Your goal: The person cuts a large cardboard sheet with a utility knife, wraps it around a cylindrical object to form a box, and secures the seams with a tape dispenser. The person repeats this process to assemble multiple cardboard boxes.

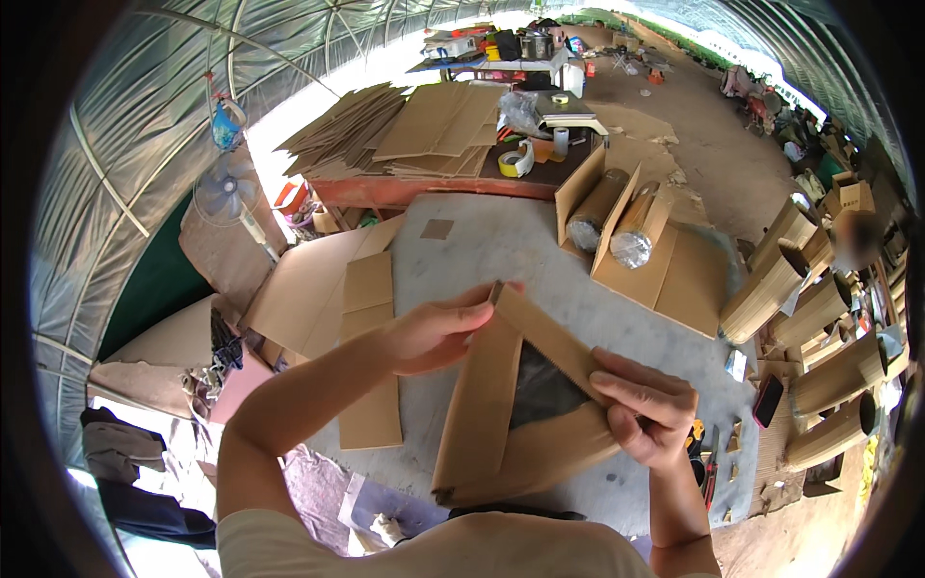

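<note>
I hold a flat brown cardboard box blank (482, 405) over a grey table (501, 241), partly spread so a dark triangular gap shows inside it. My left hand (434, 332) grips its upper left edge near the top corner. My right hand (650, 409) pinches the right flap, fingers curled over the cardboard edge. Both forearms come in from the lower edge.
Flat cardboard strips (371, 328) lie on the table to my left. Two open boxes with foil-wrapped cylinders (631, 231) stand at the far right. Stacked cardboard sheets (405, 130) and tape rolls (515, 159) sit on a red table behind. Rolled cardboard tubes (819, 337) pile at right. A fan (226, 188) stands at left.
</note>
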Demonstrator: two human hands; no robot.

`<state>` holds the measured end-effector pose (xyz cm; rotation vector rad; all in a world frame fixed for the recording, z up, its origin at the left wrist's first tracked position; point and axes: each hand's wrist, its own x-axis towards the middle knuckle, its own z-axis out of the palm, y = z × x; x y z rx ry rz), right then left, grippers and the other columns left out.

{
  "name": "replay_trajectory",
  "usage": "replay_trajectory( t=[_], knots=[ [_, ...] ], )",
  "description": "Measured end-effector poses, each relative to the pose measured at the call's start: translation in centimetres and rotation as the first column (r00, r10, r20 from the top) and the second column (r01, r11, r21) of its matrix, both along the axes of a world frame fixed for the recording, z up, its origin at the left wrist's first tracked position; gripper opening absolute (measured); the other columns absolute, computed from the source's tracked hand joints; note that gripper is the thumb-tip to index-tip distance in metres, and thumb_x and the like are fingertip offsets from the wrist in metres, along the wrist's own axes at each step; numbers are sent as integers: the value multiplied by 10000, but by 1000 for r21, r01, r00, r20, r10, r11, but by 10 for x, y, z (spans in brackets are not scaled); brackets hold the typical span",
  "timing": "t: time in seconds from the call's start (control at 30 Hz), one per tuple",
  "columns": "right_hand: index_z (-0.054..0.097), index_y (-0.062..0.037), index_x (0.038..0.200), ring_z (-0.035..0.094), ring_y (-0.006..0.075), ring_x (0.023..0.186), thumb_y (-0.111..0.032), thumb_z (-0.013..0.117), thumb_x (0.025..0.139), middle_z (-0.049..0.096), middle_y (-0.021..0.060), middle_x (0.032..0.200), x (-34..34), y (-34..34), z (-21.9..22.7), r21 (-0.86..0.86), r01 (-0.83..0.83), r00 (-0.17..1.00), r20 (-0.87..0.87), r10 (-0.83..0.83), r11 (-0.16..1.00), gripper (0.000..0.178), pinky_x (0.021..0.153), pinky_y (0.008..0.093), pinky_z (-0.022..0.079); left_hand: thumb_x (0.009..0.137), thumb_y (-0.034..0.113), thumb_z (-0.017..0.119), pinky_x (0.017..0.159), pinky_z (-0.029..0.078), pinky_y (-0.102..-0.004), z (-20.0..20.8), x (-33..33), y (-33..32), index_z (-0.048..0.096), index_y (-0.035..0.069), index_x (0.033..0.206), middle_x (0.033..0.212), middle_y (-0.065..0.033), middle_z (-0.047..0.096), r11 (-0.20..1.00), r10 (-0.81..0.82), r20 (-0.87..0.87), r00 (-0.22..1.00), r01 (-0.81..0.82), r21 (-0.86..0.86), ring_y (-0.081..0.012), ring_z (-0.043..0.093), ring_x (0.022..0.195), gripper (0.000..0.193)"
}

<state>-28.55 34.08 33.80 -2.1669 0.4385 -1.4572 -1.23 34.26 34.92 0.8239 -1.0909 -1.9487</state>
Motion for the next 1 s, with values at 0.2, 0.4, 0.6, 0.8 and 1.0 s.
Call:
replay_trajectory(
  t=[0.2, 0.4, 0.6, 0.8, 1.0],
  knots=[
    [669, 16, 890, 654, 290, 813, -86, 585, 689, 641, 196, 934, 8, -2, 2, 43, -153, 987, 49, 151, 987, 241, 691, 316, 535, 909, 229, 475, 810, 457, -332, 60, 7, 22, 335, 173, 1279, 1163, 6, 428, 988, -67, 483, 873, -11, 156, -102, 405, 1091, 400],
    [679, 6, 845, 649, 298, 831, -84, 583, 677, 660, 157, 862, 19, -4, 2, -65, -223, 972, 60, 227, 973, 214, 737, 341, 536, 853, 61, 478, 721, 484, -280, 69, -7, 29, 373, 188, 1228, 1105, 9, 448, 983, -2, 670, 743, -122, 138, -74, 420, 1031, 410],
    [678, -30, 835, 649, 276, 835, -10, 581, 655, 666, 109, 868, 12, -11, 0, -141, -156, 987, 14, 160, 978, 206, 737, 341, 543, 813, -20, 448, 767, 451, -236, 60, -17, 29, 425, 150, 1192, 1112, 1, 469, 978, 104, 646, 756, -195, 70, -67, 464, 991, 416],
    [667, -27, 851, 649, 266, 840, 3, 585, 654, 665, 103, 878, 15, -5, 4, -189, -209, 977, -3, 212, 960, 216, 710, 326, 548, 860, 170, 480, 794, 439, -296, 84, -8, 2, 505, 62, 1104, 1083, -85, 563, 826, 409, 733, 544, 120, -550, -157, 539, 975, 268],
    [671, -31, 823, 651, 265, 835, -2, 588, 645, 669, 95, 875, 15, 4, 4, -232, -136, 989, 18, 144, 963, 198, 684, 316, 545, 871, 274, 499, 540, 449, -436, 42, -90, -6, 521, 69, 957, 624, -170, 581, 617, 630, 770, 98, 540, -573, -337, 587, 598, 224]
  ],
)
